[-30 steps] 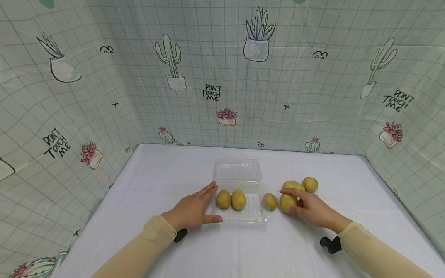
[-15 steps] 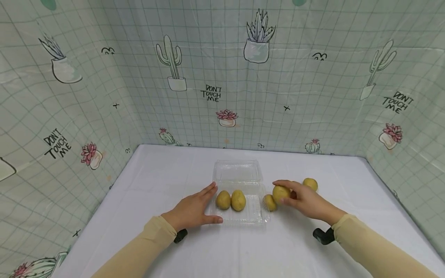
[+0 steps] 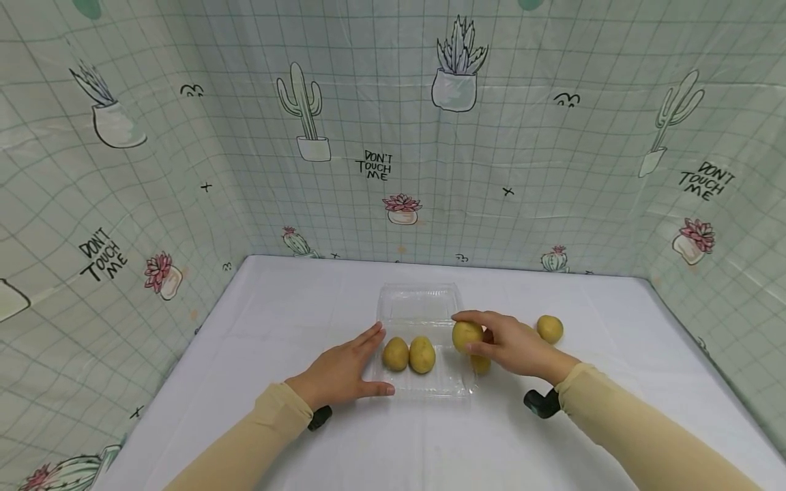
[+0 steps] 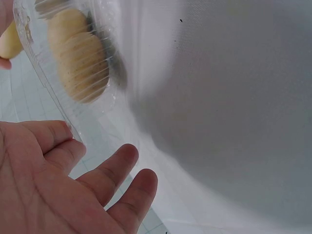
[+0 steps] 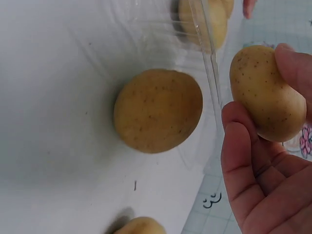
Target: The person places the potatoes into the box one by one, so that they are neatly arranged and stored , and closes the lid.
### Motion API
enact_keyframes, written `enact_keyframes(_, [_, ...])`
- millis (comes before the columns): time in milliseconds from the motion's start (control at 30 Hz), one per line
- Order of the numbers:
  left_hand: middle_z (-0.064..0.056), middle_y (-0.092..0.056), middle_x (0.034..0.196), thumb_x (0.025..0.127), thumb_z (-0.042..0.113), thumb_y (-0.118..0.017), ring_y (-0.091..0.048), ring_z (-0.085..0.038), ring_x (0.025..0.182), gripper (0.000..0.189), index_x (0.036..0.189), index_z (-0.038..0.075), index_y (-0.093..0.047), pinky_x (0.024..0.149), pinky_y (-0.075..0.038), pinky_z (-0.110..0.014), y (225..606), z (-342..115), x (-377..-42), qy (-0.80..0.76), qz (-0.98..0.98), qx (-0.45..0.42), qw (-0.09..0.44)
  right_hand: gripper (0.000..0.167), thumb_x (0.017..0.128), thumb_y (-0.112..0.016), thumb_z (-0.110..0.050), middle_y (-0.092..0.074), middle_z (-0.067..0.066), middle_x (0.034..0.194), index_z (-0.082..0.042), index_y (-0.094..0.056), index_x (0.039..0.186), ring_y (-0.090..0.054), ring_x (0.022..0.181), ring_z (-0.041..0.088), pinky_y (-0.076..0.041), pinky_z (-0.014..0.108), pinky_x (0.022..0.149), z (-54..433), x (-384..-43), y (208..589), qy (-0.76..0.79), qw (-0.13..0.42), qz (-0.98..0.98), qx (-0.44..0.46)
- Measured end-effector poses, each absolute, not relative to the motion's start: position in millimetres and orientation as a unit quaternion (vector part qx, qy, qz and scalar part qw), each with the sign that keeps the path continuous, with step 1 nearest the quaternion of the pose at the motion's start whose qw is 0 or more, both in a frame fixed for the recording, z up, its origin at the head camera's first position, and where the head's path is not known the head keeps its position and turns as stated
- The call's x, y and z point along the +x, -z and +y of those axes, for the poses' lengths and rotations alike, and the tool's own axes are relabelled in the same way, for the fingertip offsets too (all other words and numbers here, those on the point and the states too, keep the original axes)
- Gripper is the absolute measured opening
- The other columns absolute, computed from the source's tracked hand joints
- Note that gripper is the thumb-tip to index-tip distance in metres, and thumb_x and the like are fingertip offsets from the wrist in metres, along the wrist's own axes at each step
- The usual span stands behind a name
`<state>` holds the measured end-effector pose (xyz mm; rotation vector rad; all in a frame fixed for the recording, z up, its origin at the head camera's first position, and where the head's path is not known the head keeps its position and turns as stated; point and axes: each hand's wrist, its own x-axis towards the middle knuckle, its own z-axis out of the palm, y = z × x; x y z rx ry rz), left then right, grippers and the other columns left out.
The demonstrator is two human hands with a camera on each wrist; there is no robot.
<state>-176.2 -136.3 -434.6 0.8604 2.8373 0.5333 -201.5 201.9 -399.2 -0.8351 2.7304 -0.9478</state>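
Note:
A clear plastic clamshell box [image 3: 430, 394] lies with its lid flipped back, two potatoes [image 3: 396, 354] side by side in its left half. At the box's left end my left hand [image 3: 340, 368] has its thumb and fingers spread; the left wrist view has fingertips right at the box rim. My right hand [image 3: 518, 344] grips another potato [image 3: 467, 336] between thumb and fingers, raised over the right rim. Beneath it, just outside the box, rests a potato [image 5: 158, 111], partly covered by the hand in the head view.
A potato [image 3: 549, 329] sits on the white tabletop [image 3: 589, 300] beyond the right hand, and another is mostly hidden behind that hand. The box's open lid [image 3: 419, 300] extends toward the back. Patterned cloth walls [image 3: 399, 102] enclose the table's back and sides.
My right hand has lifted a potato from the group at the right and carried it left to the box's right rim. The left hand and the two boxed potatoes have stayed put.

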Motion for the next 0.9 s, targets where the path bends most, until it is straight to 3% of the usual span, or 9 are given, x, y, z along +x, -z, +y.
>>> enact_keyframes(267, [-0.006, -0.021, 0.164, 0.084, 0.064, -0.068, -0.037, -0.03, 0.141, 0.102, 0.157, 0.005, -0.029, 0.105, -0.041, -0.047, 435, -135, -176, -0.179, 0.94, 0.282, 0.065, 0.05, 0.095, -0.072, -0.024, -0.059, -0.005, 0.107, -0.021, -0.056, 0.142, -0.052, 0.076, 0.014, -0.048, 0.029, 0.065, 188, -204, 403, 0.284, 0.067, 0.909, -0.299])
enact_keyframes(500, [-0.006, -0.021, 0.164, 0.085, 0.063, -0.069, -0.036, -0.029, 0.142, 0.101, 0.157, 0.004, -0.029, 0.106, -0.041, -0.047, 433, -135, -175, -0.178, 0.941, 0.281, 0.066, 0.049, 0.094, -0.072, -0.023, -0.061, -0.001, 0.113, -0.019, -0.057, 0.141, -0.055, 0.086, 0.013, -0.05, 0.033, 0.077, 183, -204, 404, 0.242, 0.047, 0.917, -0.314])
enact_keyframes(900, [-0.007, -0.021, 0.164, 0.085, 0.063, -0.069, -0.037, -0.031, 0.141, 0.101, 0.157, 0.004, -0.029, 0.105, -0.041, -0.047, 431, -134, -174, -0.179, 0.941, 0.279, 0.069, 0.049, 0.094, -0.072, -0.025, -0.062, 0.002, 0.116, -0.019, -0.057, 0.14, -0.055, 0.088, 0.011, -0.05, 0.034, 0.078, 180, -204, 409, 0.213, 0.05, 0.918, -0.33])
